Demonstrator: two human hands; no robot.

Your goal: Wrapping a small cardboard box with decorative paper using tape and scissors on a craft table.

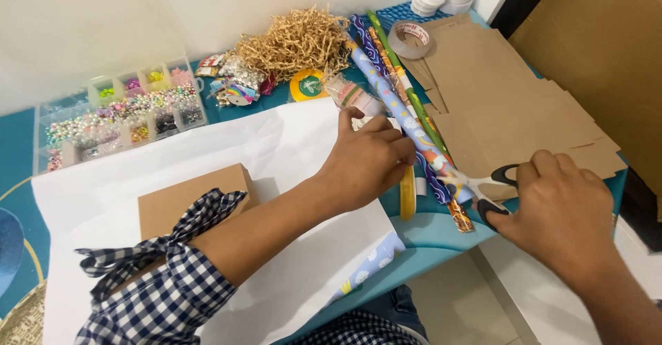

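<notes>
while left hand (369,159) presses wrapping paper (276,200) flat, right hand (562,207) grips scissors (483,186)

A box (186,196) lies on the paper sheet (289,152). Behind the sheet sit a bead organizer (117,114) and shredded filler (296,41); right of it lie wrapping rolls (396,90), then flat cardboard (503,96), with what seems a tape roll (410,39) behind. Scissors (486,186) lie right of the sheet, by the rolls' near ends.

beside the scissors (483,188): four wrapping paper rolls (393,96). under the other hand, one white sheet (276,152), one brown box (186,196). farther off: one bead organiser (117,110), two tape rolls (410,39).
</notes>
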